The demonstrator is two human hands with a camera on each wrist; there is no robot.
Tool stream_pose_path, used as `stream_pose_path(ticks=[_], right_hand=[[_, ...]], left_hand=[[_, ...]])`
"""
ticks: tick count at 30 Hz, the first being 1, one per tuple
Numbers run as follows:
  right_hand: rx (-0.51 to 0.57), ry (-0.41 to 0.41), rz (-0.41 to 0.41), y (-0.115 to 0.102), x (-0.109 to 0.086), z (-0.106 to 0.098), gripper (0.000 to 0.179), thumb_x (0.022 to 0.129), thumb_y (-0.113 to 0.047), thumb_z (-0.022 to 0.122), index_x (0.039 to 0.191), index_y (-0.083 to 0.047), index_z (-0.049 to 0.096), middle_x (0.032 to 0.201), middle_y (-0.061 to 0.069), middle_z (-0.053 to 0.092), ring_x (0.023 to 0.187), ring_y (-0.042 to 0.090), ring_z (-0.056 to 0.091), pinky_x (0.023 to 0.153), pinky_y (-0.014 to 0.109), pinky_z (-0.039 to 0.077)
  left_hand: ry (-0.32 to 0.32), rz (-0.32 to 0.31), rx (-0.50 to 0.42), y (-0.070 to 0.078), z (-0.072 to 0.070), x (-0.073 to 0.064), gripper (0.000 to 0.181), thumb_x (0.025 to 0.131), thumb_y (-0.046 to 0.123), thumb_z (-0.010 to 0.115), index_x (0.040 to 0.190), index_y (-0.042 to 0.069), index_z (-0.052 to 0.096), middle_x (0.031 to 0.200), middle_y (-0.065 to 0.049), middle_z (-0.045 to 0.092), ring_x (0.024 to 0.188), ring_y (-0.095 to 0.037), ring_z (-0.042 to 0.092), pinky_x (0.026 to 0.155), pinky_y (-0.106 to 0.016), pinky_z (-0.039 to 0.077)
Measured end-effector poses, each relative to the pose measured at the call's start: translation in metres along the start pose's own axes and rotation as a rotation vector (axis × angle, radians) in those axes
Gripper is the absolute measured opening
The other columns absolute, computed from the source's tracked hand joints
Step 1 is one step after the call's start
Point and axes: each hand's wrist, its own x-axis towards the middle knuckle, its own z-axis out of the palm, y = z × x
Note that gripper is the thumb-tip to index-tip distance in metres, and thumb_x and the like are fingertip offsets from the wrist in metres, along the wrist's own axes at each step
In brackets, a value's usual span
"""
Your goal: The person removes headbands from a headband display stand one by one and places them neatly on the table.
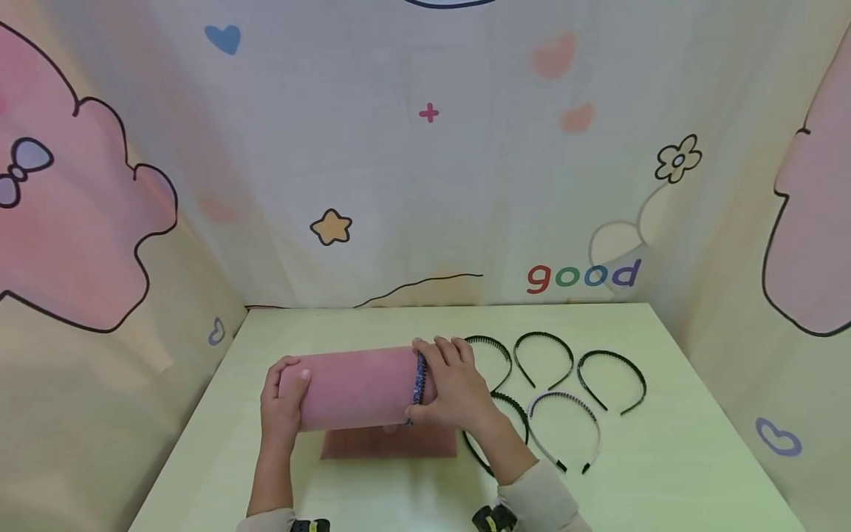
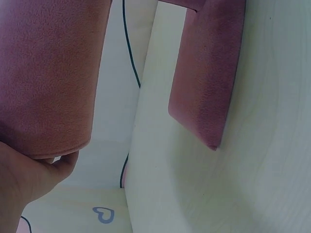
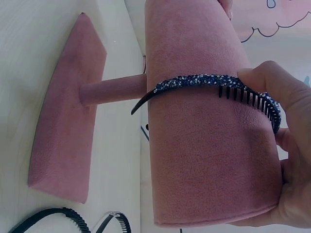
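Note:
A pink velvety headband display stand [image 1: 359,388] has a horizontal roll on a post [image 3: 114,91], which rises from a flat base [image 1: 399,445] on the table. Round the roll's left end, my left hand [image 1: 281,403] grips with the thumb in front. Near the right end, a blue glitter headband [image 3: 204,80] with black comb teeth sits around the roll, its tip sticking out past the surface. My right hand [image 1: 459,384] holds this headband, its thumb against the glitter band in the right wrist view. Part of the right fingers is hidden behind the roll.
Right of the stand on the pale table [image 1: 671,480] lie several headbands: black toothed ones, such as the black headband [image 1: 643,380] furthest right, and a whitish headband [image 1: 597,425] with black tips. A printed cloth [image 1: 425,185] hangs behind and at both sides.

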Motion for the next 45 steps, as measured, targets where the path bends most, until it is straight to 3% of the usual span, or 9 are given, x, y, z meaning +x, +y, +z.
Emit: stream_pose_path(ticks=[8, 17, 30, 39, 45], right_hand=[[0.037, -0.018, -0.008, 0.001, -0.004, -0.003, 0.090, 0.062, -0.040, 0.080, 0.139, -0.016, 0.039, 0.140, 0.020, 0.033, 0.128, 0.038, 0.021, 0.086, 0.051, 0.041], [0.163, -0.047, 0.005, 0.011, 0.000, -0.008, 0.092, 0.063, -0.031, 0.083, 0.140, -0.013, 0.035, 0.143, 0.020, 0.028, 0.132, 0.034, 0.017, 0.095, 0.053, 0.032], [0.308, -0.042, 0.028, 0.027, -0.008, -0.007, 0.094, 0.065, -0.027, 0.084, 0.143, -0.017, 0.033, 0.153, 0.010, 0.010, 0.138, 0.031, 0.004, 0.099, 0.057, 0.024], [0.382, -0.002, 0.007, 0.043, -0.010, -0.005, 0.092, 0.063, -0.029, 0.085, 0.141, -0.018, 0.037, 0.150, 0.002, 0.022, 0.129, 0.030, 0.030, 0.090, 0.052, 0.037], [0.455, 0.001, -0.031, 0.053, -0.011, -0.002, 0.093, 0.063, -0.027, 0.086, 0.141, -0.017, 0.036, 0.150, -0.001, 0.023, 0.127, 0.028, 0.033, 0.090, 0.049, 0.038]], left_hand=[[0.003, 0.001, -0.003, -0.003, -0.001, -0.002, 0.035, 0.091, 0.025, 0.059, 0.123, 0.016, 0.051, 0.117, 0.001, 0.047, 0.092, -0.023, 0.045, 0.069, -0.041, 0.039], [0.007, -0.009, -0.009, 0.000, 0.001, -0.001, 0.036, 0.090, 0.028, 0.059, 0.124, 0.018, 0.051, 0.119, 0.001, 0.046, 0.095, -0.024, 0.044, 0.070, -0.041, 0.039], [-0.008, 0.001, -0.037, 0.000, 0.002, -0.001, 0.036, 0.092, 0.023, 0.058, 0.126, 0.015, 0.049, 0.118, 0.001, 0.046, 0.095, -0.022, 0.044, 0.070, -0.040, 0.040], [-0.005, 0.016, -0.032, -0.001, 0.000, -0.001, 0.036, 0.092, 0.024, 0.058, 0.125, 0.015, 0.049, 0.119, 0.000, 0.045, 0.096, -0.022, 0.042, 0.072, -0.040, 0.038], [-0.014, 0.022, -0.034, -0.003, -0.001, -0.001, 0.036, 0.092, 0.026, 0.057, 0.125, 0.015, 0.049, 0.120, -0.001, 0.045, 0.097, -0.023, 0.043, 0.072, -0.040, 0.039]])
